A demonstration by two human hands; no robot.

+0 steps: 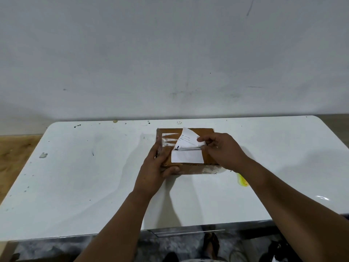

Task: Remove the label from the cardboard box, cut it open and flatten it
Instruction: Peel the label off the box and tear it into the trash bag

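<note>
A flat brown cardboard box lies on the white table, near its far edge. A white paper label covers part of the box top; its far half is peeled up and folded toward me, printed side showing. My right hand pinches the lifted edge of the label between thumb and fingers. My left hand rests on the box's left near corner, fingers flat on top and thumb against the front side. Clear tape shines on the box's left part.
A yellow object lies on the table just right of the box, partly hidden by my right forearm. A small grey scrap sits at the table's left. A white wall stands right behind the table. Wooden floor shows at the left.
</note>
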